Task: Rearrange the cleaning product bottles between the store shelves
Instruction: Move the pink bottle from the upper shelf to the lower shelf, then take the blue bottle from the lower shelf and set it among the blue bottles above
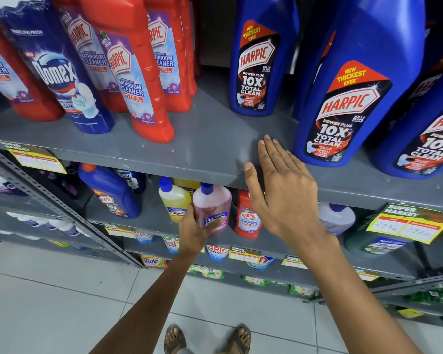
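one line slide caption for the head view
Left hand grips a pink bottle on the lower shelf; right hand hovers open.

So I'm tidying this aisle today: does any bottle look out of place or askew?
Yes. On the upper shelf, one dark blue Domex bottle stands among the red Harpic bottles, a different brand and colour. On the shelf below, a blue Harpic bottle leans tilted. The left hand grips a pink bottle.
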Available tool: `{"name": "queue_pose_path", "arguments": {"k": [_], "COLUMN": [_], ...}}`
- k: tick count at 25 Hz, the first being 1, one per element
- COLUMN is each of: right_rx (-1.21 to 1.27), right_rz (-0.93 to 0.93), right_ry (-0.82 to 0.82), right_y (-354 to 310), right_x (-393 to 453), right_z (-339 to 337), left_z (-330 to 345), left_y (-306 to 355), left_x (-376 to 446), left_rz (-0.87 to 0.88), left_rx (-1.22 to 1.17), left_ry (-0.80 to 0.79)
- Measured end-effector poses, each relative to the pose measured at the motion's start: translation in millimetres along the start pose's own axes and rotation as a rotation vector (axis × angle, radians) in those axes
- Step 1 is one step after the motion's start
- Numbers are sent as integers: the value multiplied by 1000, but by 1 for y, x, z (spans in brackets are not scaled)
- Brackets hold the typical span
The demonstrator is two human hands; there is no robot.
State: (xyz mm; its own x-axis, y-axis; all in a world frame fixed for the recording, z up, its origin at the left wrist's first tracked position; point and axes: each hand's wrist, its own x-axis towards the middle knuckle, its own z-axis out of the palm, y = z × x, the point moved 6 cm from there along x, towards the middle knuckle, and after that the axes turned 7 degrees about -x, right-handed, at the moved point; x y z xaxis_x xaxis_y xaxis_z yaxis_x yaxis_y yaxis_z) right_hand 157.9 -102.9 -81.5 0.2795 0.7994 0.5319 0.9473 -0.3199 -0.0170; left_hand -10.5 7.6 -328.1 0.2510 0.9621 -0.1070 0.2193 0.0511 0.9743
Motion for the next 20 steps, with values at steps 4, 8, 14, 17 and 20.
{"name": "queue_pose_path", "arguments": {"k": [4, 8, 14, 17, 20], "right_rx": [34, 74, 148, 416, 676], "right_rz": [6, 26, 82, 161, -21], "right_ry": [48, 83, 10, 36, 128], "right_y": [-2, -3, -9, -44, -132], "right_x": [-2, -3, 0, -4, -30], "right_z": [0, 0, -2, -21, -26], "left_z": [-10, -49, -133, -193, -255], "left_y": [-8, -30, -61, -72, -76], "left_x": [-21, -48, -63, -44, -3], "left_rz": [-39, -76, -142, -158, -197], "left_rx": [63, 96, 240, 287, 185], "left_ry": [-34, -30, -92, -30, 107]}}
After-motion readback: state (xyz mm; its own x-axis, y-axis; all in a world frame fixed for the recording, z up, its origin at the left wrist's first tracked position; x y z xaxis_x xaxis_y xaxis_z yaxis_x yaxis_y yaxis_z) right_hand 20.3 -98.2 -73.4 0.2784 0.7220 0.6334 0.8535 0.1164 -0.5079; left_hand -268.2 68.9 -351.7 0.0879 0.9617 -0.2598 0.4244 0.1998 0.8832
